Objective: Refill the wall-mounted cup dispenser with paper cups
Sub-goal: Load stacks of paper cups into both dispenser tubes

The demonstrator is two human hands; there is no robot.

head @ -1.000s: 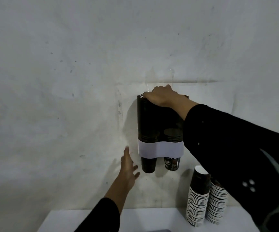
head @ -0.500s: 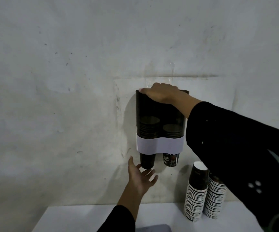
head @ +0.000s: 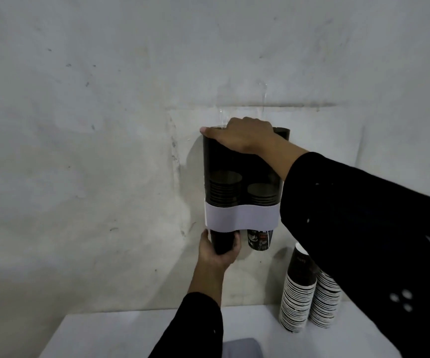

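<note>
A dark, see-through cup dispenser (head: 234, 161) with a white band hangs on the wall. It has two tubes, each holding a short stack of paper cups. My right hand (head: 242, 136) lies over its top with the fingers curled round the upper edge. A dark cup (head: 221, 242) pokes out below the left tube, and my left hand (head: 219, 253) grips it from underneath. A printed cup (head: 259, 240) hangs from the right tube, untouched. Two tall stacks of paper cups (head: 299, 293) stand on the table at the right, partly hidden by my right sleeve.
A white table (head: 121, 334) runs along the bottom against the scuffed white wall. A grey object (head: 242, 348) lies at the table's front edge, cut off by the frame.
My left hand has risen from beside the dispenser to under the left tube and closed round the protruding cup. My right hand has stayed on the dispenser's top.
</note>
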